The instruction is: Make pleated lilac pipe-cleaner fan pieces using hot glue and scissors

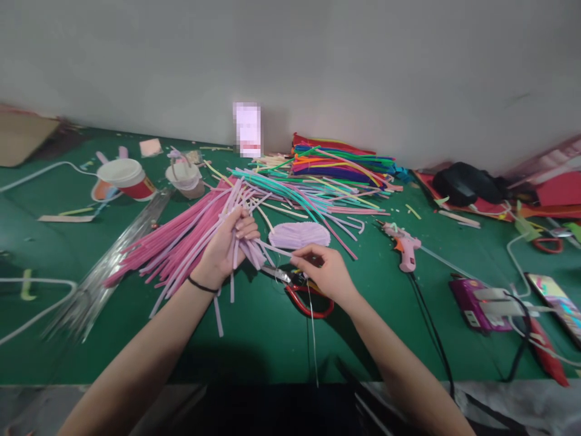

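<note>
My left hand (229,245) is closed around a bundle of pale lilac pipe cleaners (247,251), held just above the green table (254,327). My right hand (324,272) pinches the end of one lilac pipe cleaner that runs from the bundle, and a thin wire (313,333) hangs down from its fingers. Red-handled scissors (304,297) lie on the table directly under my right hand. A flat fan-shaped lilac piece (299,234) made of pipe cleaners rests just beyond both hands.
A big spread of pink pipe cleaners (177,242) lies left; teal and mixed-colour ones (336,166) lie behind. A pink glue gun (405,247) with its cable sits right, beside a purple device (472,300) and a phone (556,303). Paper cups (127,177) stand at the back left.
</note>
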A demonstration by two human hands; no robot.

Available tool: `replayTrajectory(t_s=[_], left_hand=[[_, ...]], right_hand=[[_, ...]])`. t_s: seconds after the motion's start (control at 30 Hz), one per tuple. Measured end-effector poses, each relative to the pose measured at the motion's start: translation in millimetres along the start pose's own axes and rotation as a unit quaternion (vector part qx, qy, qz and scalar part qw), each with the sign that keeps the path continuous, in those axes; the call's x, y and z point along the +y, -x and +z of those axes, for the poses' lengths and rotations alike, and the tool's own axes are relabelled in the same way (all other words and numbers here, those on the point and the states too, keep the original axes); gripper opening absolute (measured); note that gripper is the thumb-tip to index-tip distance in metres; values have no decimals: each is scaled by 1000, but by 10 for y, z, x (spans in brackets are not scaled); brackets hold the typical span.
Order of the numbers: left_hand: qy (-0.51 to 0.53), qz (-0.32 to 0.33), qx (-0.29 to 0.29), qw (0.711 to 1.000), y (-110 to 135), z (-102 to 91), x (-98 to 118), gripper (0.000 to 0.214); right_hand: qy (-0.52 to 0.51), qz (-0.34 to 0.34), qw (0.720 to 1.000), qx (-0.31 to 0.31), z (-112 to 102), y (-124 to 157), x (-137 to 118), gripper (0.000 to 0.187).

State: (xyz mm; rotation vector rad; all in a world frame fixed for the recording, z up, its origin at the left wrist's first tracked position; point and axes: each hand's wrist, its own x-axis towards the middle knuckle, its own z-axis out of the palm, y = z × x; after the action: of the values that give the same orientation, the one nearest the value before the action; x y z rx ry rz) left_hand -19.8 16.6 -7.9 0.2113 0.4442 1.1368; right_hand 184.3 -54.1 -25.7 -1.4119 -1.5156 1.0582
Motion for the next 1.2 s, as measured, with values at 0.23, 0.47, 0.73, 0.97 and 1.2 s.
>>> replayTrajectory(t_s=[0.23, 0.47, 0.73, 0.97, 1.2], left_hand=[[-111, 12, 46, 993, 3, -51, 188, 33], [-569, -32, 14, 822, 92, -84, 75, 15], [-763, 13, 19, 646, 129, -25, -41, 20], [-823, 35, 49, 564, 92, -98, -59, 24], [-882, -15, 49, 468, 88, -50, -59, 38]], right_hand=[[100, -58, 993, 39, -536, -47, 120, 15], [262, -127, 956, 34, -814, -143, 469, 10], [282, -109, 953, 36, -762, -149, 504, 15], [268, -100, 957, 47, -864, -123, 485, 23], [348, -127, 927, 53, -820, -168, 569, 9]])
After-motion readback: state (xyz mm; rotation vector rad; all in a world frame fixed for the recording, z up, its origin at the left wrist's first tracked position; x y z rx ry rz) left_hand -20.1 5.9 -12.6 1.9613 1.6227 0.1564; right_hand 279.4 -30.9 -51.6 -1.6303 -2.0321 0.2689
